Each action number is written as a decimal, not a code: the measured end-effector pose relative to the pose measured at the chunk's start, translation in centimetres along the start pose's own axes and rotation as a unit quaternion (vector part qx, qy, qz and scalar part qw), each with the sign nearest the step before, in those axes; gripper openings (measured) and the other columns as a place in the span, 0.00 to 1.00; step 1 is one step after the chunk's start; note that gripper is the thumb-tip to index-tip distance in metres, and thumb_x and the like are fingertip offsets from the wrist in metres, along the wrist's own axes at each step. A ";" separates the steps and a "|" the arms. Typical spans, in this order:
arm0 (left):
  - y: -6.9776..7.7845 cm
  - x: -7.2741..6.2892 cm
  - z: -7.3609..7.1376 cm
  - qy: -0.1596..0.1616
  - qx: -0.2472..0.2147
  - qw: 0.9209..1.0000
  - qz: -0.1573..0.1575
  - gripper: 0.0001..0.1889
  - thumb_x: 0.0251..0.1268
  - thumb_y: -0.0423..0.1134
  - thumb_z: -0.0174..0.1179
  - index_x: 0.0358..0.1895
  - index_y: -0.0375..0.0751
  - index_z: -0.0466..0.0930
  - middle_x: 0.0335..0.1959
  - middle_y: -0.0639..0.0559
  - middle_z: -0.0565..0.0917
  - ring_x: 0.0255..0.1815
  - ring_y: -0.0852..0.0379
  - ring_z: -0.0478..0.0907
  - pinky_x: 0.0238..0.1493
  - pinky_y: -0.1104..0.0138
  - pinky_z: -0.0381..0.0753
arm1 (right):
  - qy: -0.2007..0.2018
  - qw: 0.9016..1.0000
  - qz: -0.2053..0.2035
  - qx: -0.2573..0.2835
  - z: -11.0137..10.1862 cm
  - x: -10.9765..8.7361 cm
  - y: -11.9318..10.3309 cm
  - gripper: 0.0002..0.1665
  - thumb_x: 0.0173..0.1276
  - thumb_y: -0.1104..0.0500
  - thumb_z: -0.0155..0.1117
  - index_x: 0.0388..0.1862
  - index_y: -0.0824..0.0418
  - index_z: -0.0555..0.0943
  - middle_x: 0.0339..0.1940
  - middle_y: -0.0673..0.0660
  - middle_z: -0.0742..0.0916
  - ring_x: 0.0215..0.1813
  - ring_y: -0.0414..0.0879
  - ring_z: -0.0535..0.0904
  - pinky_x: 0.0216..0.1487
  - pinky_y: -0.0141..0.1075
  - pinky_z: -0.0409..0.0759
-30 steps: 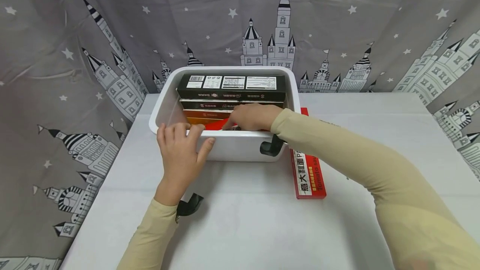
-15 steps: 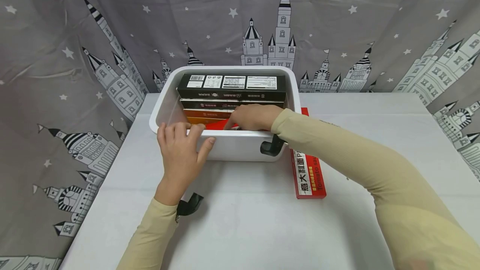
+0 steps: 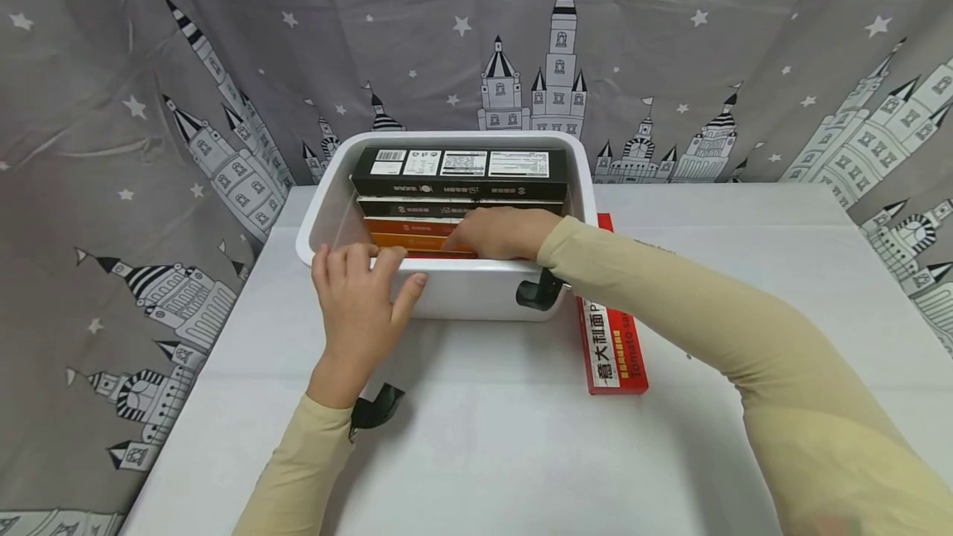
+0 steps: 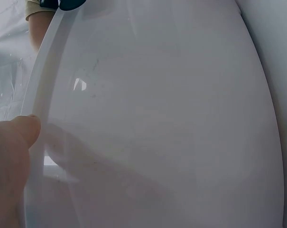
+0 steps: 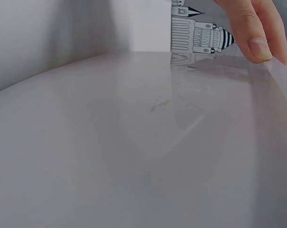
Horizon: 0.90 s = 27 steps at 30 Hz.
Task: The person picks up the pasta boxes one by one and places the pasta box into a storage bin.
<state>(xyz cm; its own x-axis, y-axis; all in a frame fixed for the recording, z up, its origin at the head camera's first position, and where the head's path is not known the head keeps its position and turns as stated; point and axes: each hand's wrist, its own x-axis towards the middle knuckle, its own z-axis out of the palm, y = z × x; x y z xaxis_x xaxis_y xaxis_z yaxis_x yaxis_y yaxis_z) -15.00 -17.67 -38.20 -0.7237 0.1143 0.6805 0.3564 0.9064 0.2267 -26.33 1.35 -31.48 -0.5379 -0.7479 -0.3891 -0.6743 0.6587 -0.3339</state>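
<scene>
A white plastic bin (image 3: pixel 476 288) stands on the table, holding several flat boxes on edge. At its back is a black box (image 3: pixel 454 189), with a dark box (image 3: pixel 417 208), a brown box (image 3: pixel 413 227) and an orange box (image 3: pixel 409 241) ahead of it. A sliver of a red box (image 3: pixel 439 255) shows behind the front rim. My left hand (image 3: pixel 357 304) grips the front rim, fingers over it and thumb outside; the right wrist view shows this thumb (image 5: pixel 259 47). My right hand (image 3: pixel 506 232) reaches inside, next to the orange and red boxes. Its fingertips are mostly hidden.
A red pasta box (image 3: pixel 616 346) with Chinese lettering lies on the white table (image 3: pixel 484 437), right of the bin and partly under my right forearm. Behind the table hangs a grey curtain (image 3: pixel 417 23) printed with castles and stars.
The red box in the bin's front has dropped lower, from a tilted red patch to a thin strip, uncovering more of the orange box. Both hands stay nearly in place.
</scene>
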 end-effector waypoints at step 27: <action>0.0 -0.1 0.0 -0.008 0.000 1.000 -0.008 0.37 0.78 0.68 0.36 0.48 0.35 0.80 0.42 0.32 0.75 0.52 0.32 0.68 0.71 0.32 0.51 | 0.193 0.981 0.021 -0.002 -0.6 -11.1 3.9 0.28 0.76 0.49 0.60 0.71 0.55 0.76 0.65 0.63 0.82 0.61 0.57 0.78 0.64 0.53 0.78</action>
<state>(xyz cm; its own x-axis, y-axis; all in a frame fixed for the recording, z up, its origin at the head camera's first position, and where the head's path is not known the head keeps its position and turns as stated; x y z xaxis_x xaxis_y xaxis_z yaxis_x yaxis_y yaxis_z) -14.94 -17.67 -38.25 -0.7390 0.1072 0.6651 0.3448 0.9084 0.2367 -23.31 12.22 -27.96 -0.7153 -0.6971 -0.0485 -0.6499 0.6892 -0.3204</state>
